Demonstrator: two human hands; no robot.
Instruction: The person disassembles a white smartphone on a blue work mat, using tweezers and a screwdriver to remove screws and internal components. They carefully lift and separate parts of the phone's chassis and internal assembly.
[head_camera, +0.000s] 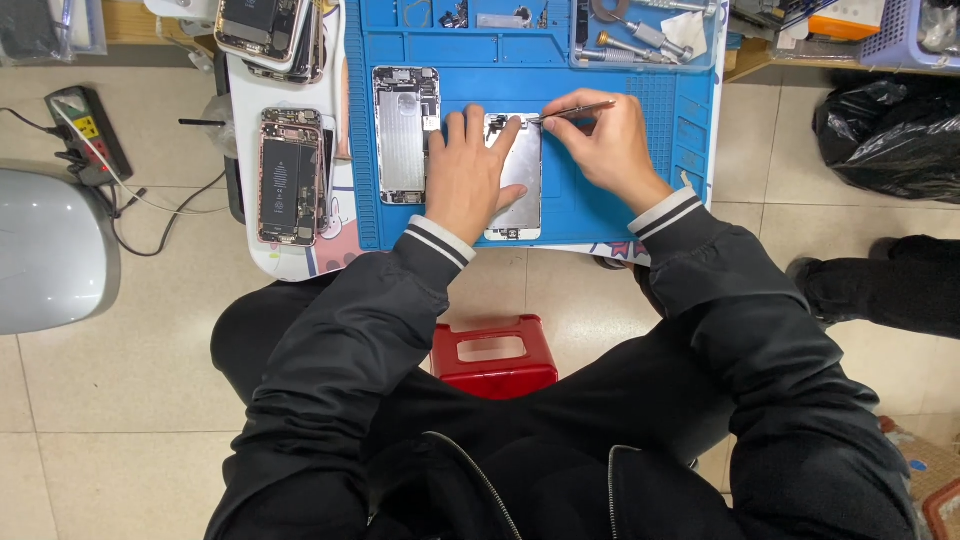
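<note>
I see a flat, silvery metal phone screen panel (521, 185) lying near the front edge of a blue ribbed rubber work mat (620, 215). My left hand (468, 170) presses on it, fingers spread flat, gripping nothing. My right hand (608, 145) pinches slim metal tweezers (575, 110), tips touching the panel's top end. Just left lies an opened rectangular phone housing (405, 135); beyond the mat's left edge, another gutted phone (291, 178) showing its black battery.

White low table (290, 262), blue work mat (600, 215), opened phones (291, 176), tiled floor (130, 380)
</note>
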